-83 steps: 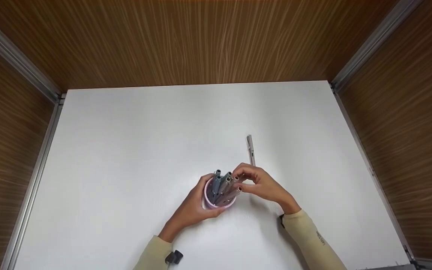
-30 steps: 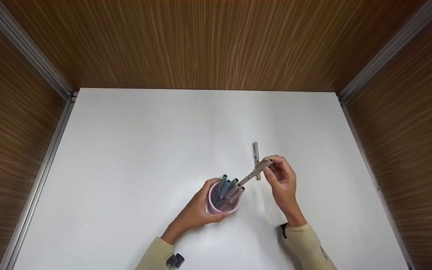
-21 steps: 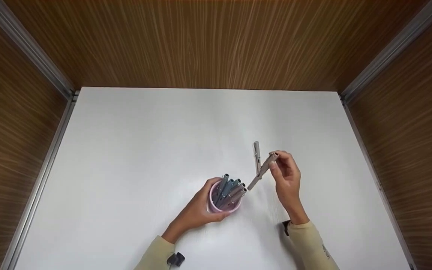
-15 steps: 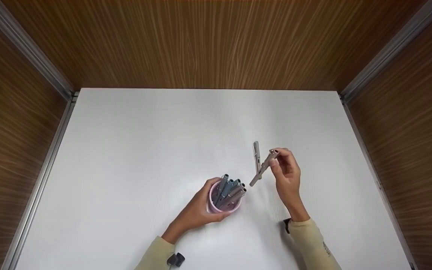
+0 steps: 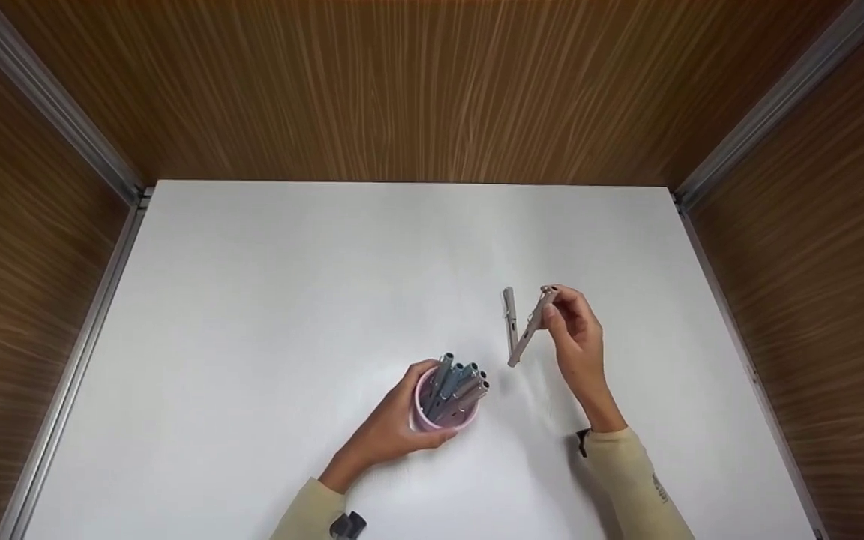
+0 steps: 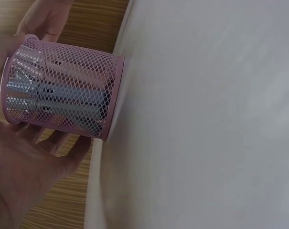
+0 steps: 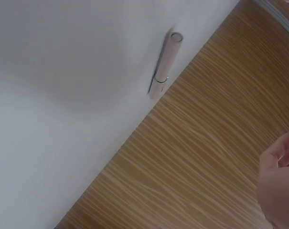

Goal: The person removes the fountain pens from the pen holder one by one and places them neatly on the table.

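Observation:
My left hand (image 5: 391,424) curls round a pink mesh pen holder (image 6: 63,86), fingers on its far side and thumb at the near side. Several pens (image 5: 447,386), some blue-grey and some pinkish, lean inside it with their capped ends above the rim. My right hand (image 5: 579,334) pinches one pinkish pen (image 5: 533,326) near its cap end, and that pen slants down to the left. Another pale pinkish pen (image 7: 165,62) lies on the table just left of the held one; in the head view the held pen's lower tip overlaps its near end.
A white table (image 5: 289,300) spreads under both hands. Wood-grain panels (image 5: 417,90) stand at the back and both sides, with metal rails (image 5: 64,97) along the corners.
The right hand has drawn the pinkish pen out of the holder and carried it right and away, beside the lying pen. The left hand keeps its grip on the holder.

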`<state>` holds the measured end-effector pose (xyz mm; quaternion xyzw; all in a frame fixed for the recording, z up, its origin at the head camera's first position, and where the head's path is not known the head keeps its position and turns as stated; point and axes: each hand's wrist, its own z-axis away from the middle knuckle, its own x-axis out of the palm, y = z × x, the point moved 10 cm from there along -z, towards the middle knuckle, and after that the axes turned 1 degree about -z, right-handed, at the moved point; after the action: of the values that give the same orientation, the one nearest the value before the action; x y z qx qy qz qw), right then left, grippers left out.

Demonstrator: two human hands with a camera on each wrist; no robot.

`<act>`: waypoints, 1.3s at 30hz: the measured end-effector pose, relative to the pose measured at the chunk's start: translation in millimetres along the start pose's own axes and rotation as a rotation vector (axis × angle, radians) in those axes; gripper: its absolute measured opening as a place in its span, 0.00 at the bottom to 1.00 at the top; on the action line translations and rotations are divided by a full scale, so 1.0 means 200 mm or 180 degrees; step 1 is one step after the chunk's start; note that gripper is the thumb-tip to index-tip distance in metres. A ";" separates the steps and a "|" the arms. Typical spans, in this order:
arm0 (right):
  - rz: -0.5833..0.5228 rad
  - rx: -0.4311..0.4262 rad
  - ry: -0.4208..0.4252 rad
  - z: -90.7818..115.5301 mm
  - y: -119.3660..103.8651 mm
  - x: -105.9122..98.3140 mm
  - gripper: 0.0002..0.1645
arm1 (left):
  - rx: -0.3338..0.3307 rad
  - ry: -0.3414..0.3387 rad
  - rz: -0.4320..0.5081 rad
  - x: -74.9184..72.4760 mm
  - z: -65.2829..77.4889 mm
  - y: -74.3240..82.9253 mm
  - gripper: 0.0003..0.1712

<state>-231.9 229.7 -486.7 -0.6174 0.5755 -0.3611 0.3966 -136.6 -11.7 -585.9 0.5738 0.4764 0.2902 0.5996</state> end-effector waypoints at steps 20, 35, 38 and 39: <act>0.0688 0.0953 -0.0127 -0.13 0.14 -0.03 0.17 | 0.0039 -0.0003 -0.0022 0.01 0.00 0.00 0.56; 0.1079 0.1632 -0.0246 -0.16 0.50 -0.18 0.21 | 0.0024 -0.0036 -0.0029 0.01 0.00 -0.01 0.56; 0.1160 0.1659 -0.0258 -0.18 0.52 -0.19 0.22 | 0.0025 -0.0036 -0.0028 0.01 -0.01 0.00 0.56; 0.1187 0.1670 -0.0271 -0.18 0.53 -0.19 0.22 | 0.0023 -0.0033 -0.0030 0.01 -0.01 -0.01 0.56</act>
<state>-312.9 261.8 -566.5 -0.3926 0.5489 -0.3921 0.6251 -137.5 -9.1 -587.4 0.5752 0.4770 0.2827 0.6014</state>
